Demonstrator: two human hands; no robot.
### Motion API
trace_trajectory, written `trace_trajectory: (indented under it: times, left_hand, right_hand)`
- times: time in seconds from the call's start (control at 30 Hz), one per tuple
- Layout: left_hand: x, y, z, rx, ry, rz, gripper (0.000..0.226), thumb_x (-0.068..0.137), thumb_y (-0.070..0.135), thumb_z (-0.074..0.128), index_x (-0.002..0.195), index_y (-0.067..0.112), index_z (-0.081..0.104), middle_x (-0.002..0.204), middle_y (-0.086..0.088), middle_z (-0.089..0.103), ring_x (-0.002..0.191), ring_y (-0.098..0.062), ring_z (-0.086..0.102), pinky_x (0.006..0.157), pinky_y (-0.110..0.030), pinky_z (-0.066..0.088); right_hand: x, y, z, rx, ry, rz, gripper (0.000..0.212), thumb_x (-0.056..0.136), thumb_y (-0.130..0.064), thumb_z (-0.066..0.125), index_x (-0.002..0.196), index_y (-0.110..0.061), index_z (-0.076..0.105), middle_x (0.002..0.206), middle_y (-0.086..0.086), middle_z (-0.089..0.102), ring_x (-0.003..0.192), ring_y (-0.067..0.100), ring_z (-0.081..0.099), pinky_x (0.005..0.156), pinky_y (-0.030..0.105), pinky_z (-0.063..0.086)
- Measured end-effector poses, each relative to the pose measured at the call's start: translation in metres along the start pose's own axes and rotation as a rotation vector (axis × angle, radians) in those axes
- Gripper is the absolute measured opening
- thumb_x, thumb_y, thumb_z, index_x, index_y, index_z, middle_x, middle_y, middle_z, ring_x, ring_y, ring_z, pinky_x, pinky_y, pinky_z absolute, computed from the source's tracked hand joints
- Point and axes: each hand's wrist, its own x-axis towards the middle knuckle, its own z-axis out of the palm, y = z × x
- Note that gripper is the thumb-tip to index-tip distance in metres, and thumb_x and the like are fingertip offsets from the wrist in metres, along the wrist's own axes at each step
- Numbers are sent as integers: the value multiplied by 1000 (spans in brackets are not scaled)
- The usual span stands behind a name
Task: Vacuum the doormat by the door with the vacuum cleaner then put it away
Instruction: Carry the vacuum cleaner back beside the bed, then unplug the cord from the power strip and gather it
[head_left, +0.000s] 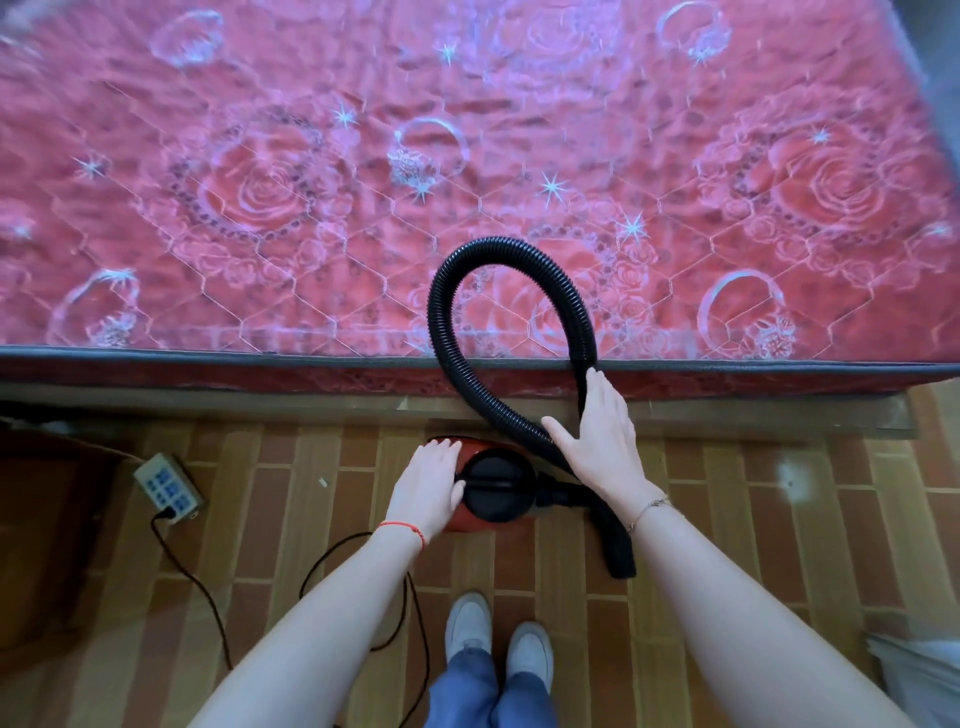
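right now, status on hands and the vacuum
Left hand flat on vacuum cleaner, no grip. Right hand against hose, fingers straight. Cord loose on floor near feet.

The left hand (429, 480) covers part of the red vacuum cleaner (485, 486), so you cannot see its whole body. The right hand (602, 436) hides where the black hose (457, 364) crosses itself. The pink mattress (311, 182) runs off the top and both sides, and its far left corner is blurry.
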Motion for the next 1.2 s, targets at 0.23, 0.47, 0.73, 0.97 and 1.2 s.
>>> trace_trajectory:
  times: [0.23,0.47,0.73,0.97,1.2]
  left_hand:
    - [-65,4,-89,32,106,28,58,100,31,43,151,13,22,156,-5,27,145,-19,20,120,-30,9]
    - [-156,12,-183,18,234,37,59,99,31,47,151,15,24,155,-2,30,145,-17,21,120,-30,10]
    - [-275,13,-264,59,364,1,62,94,28,57,148,15,32,148,-4,41,140,-19,32,120,-32,17]
    - [-376,21,-304,-71,498,-116,61,94,26,59,148,16,33,148,-3,41,139,-17,33,116,-30,22]
    - [-464,2,-303,-164,581,-263,63,94,29,59,149,22,31,151,1,37,142,-13,28,117,-28,20]
  right_hand:
    - [-51,-48,-56,-25,-4,-112,80,94,-44,54,154,-11,14,159,5,20,147,21,14,120,41,16]
    - [-117,-92,-126,-59,24,-256,77,92,-44,58,152,-14,20,156,3,26,146,20,20,118,45,24]
    - [-197,-134,-192,-114,32,-456,75,93,-43,57,152,-13,22,156,3,26,147,19,15,120,38,16]
    - [-258,-166,-220,-167,45,-608,73,92,-43,57,151,-10,27,154,6,32,146,22,19,120,38,16]
    - [-308,-206,-213,-183,-23,-688,72,92,-44,56,151,-13,27,154,4,32,146,22,18,119,43,21]
